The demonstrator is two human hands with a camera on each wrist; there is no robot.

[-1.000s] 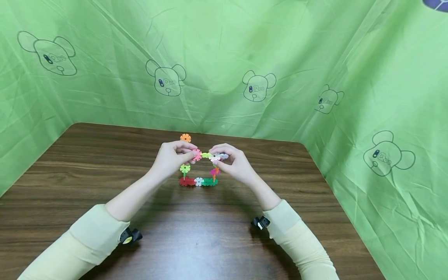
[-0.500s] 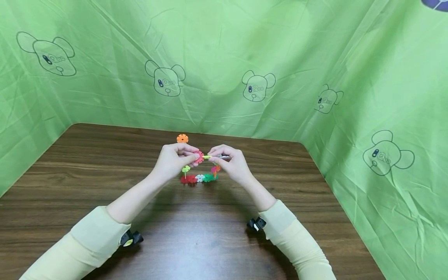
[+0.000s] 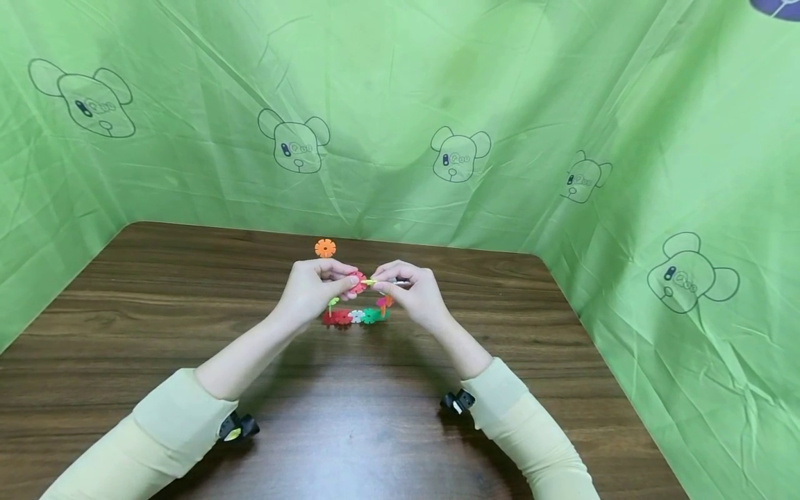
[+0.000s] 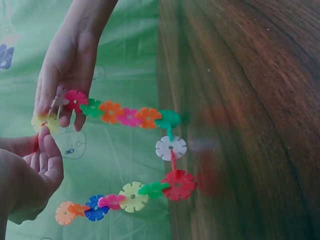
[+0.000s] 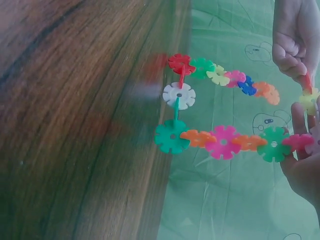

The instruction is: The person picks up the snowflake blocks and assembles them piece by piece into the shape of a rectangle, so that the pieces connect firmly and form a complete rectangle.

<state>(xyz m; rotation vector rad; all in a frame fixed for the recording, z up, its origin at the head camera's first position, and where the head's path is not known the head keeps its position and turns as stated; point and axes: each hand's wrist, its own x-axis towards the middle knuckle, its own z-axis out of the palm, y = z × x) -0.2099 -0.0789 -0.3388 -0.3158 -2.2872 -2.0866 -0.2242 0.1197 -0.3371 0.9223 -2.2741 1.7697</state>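
Thumb and fingers of my left hand point(image 3: 309, 290) pinch a red notched snowflake disc point(image 3: 358, 281) in the head view. Facing it, my right hand point(image 3: 415, 290) pinches a yellow snowflake disc point(image 4: 45, 122), which meets the red one. In the left wrist view a white disc point(image 4: 61, 97) joins the yellow disc to a coloured chain. This chain runs down through an orange disc point(image 4: 110, 112) to a teal disc point(image 5: 171, 136), then along a base with a white disc point(image 5: 179, 95) and a red disc point(image 5: 181, 64). A second column rises from there, ending in an orange disc point(image 3: 325, 248).
The base of the chain is at the brown wooden table point(image 3: 350, 403), with dull reflections beside it. A green cloth point(image 3: 375, 76) with printed bear heads surrounds the table's back and sides. Small black cameras point(image 3: 459, 401) sit at both sleeve cuffs.
The yellow and white discs have turned from face-up to nearly edge-on. My right hand has shifted slightly left and down, bringing the yellow disc against the red one. The free column leans a little left.
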